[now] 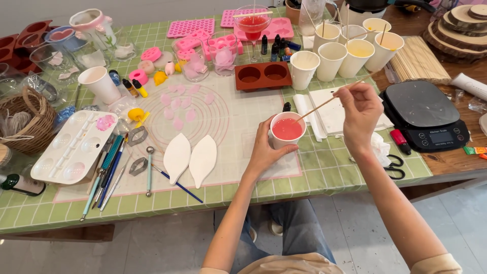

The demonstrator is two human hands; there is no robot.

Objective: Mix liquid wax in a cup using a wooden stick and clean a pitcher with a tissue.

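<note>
A: Where's the left hand (264,152)?

B: Wrapped round a paper cup (287,130) near the middle of the table (324,167). Thumb on the near side, fingers curled round the left wall. Forearm comes up from the near edge, wrist bent slightly back.

A: Cup contents?

B: Pink liquid, close to the rim. Cup stands upright on the pale mat (238,122), its base hidden by the hand.

A: Right hand (361,109)?

B: Raised to the right of the cup, fingers pinched on the far end of a thin wooden stick (324,104). Stick slants down left; its tip is in the pink liquid. Elbow out to the right, forearm angled up from the near right corner.

A: What's around it?

B: Black kitchen scale (423,114) just right of that hand. Cluster of white cups (332,58) further away. Brown two-hole mould (263,75) beyond the held cup. Two white leaf-shaped pieces (190,158) to the left of the left hand, scissors (393,167) near right.
</note>
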